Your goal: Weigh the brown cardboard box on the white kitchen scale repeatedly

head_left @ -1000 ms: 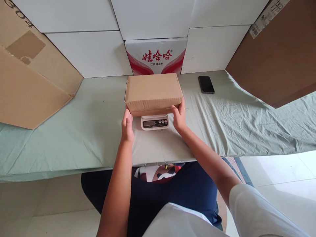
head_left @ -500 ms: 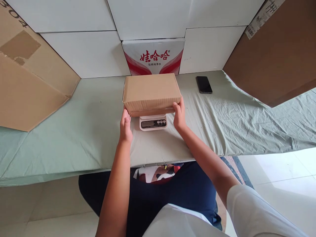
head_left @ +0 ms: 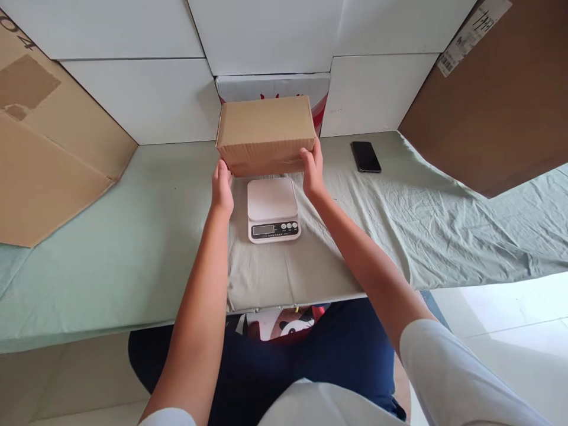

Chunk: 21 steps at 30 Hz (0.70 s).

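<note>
Cardboard box [head_left: 265,133] held in the air between both hands, above and just behind the white kitchen scale [head_left: 272,209], clear of its platform. Left hand [head_left: 222,188] presses the box's lower left end, fingers curled to the edge; right hand [head_left: 312,170] clasps the lower right end, thumb up the near face. Both hands partly closed on the box, neither wrapped round it. Box's long axis runs left to right, level, square to the forearms; the scale's display faces the person. Both hands equally near, one at each end. Green cloth-covered table [head_left: 133,236] beneath; black phone [head_left: 365,157] lies to the right, well apart. Large flattened cartons lean at either side.
</note>
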{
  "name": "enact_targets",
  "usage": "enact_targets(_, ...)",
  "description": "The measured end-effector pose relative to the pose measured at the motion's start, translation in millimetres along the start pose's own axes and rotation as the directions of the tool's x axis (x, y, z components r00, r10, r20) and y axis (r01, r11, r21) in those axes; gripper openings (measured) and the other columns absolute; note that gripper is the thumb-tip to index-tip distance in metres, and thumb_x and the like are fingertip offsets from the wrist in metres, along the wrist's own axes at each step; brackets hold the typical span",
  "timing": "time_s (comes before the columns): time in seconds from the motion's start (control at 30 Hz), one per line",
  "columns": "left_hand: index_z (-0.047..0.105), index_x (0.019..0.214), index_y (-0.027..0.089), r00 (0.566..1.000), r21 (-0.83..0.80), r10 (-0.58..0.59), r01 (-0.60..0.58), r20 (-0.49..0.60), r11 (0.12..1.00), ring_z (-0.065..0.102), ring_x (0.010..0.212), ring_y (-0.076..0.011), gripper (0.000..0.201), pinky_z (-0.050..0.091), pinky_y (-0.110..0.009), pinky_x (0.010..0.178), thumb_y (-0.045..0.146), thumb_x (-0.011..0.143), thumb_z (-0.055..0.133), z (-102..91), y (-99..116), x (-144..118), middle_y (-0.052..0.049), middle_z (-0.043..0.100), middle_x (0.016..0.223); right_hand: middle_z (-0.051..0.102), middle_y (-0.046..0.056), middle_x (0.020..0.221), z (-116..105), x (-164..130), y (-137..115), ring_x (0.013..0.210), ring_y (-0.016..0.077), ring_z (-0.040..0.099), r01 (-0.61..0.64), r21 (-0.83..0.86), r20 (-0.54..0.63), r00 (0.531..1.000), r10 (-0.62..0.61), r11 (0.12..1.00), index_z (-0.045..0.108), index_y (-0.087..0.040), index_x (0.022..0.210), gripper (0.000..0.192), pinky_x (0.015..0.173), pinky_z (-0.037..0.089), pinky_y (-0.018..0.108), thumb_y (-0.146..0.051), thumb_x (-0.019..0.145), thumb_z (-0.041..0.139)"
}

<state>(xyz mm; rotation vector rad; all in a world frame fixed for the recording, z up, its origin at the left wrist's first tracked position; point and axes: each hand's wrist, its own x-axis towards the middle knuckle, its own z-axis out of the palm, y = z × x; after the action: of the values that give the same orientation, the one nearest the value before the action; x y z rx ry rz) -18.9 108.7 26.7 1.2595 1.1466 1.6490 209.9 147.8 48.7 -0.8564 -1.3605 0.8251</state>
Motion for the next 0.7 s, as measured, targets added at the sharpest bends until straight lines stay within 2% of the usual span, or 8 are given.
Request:
enact_targets(0.1, 0.053, 0.147, 0.022, 0.996, -0.019, -0.074, 0.073, -0.053, 0.997, 0.032, 0.161, -0.0280, 0.106, 0.023, -0.044, 0.133, 0.097, 0.073, 0.044, -0.5, -27, 24, -0.015, 0.042, 0.168, 0.055, 0.001, 0.154, 9, 24, 30, 0.152, 0.0284, 0.044, -0.017, 0.023, 0.022, 1.000, 0.017, 1.000, 0.039, -0.034, 0.151, 0.061, 0.132, 0.033, 0.057, -0.061, 0.096, 0.037)
enact_targets(0.27, 0.053, 0.147, 0.022, 0.993, -0.009, -0.108, 0.108, -0.045, 0.994, 0.031, 0.162, -0.0267, 0.102, 0.019, -0.044, 0.134, 0.095, 0.076, 0.041, -10.3, -48, 29, -0.014, 0.044, 0.167, 0.055, 0.002, 0.155, 14, 32, 62, 0.150, 0.0255, 0.047, -0.063, 0.028, 0.062, 0.996, 0.061, 0.998, 0.042, -0.031, 0.147, 0.075, 0.131, 0.037, 0.049, -0.079, 0.090, 0.036)
enact_targets(0.53, 0.056, 0.147, 0.021, 0.998, 0.020, -0.063, 0.063, -0.005, 0.998, 0.034, 0.160, -0.0273, 0.101, 0.024, -0.041, 0.132, 0.093, 0.077, 0.045, -12.4, -57, 26, -0.014, 0.047, 0.165, 0.053, 0.004, 0.156, 12, 20, 68, 0.147, 0.0280, 0.048, -0.097, 0.067, 0.009, 0.995, 0.097, 0.993, 0.044, -0.029, 0.146, 0.082, 0.132, 0.034, 0.051, -0.082, 0.084, 0.042)
enact_targets(0.7, 0.050, 0.155, 0.019, 0.998, 0.042, -0.067, 0.066, 0.014, 0.997, 0.029, 0.162, -0.0256, 0.102, 0.021, -0.039, 0.134, 0.090, 0.083, 0.040, -13.9, -56, 24, -0.012, 0.041, 0.169, 0.050, 0.002, 0.159, 9, 17, 67, 0.150, 0.0273, 0.044, -0.093, 0.121, 0.021, 0.996, 0.091, 0.988, 0.042, -0.030, 0.147, 0.078, 0.134, 0.031, 0.048, -0.075, 0.084, 0.049)
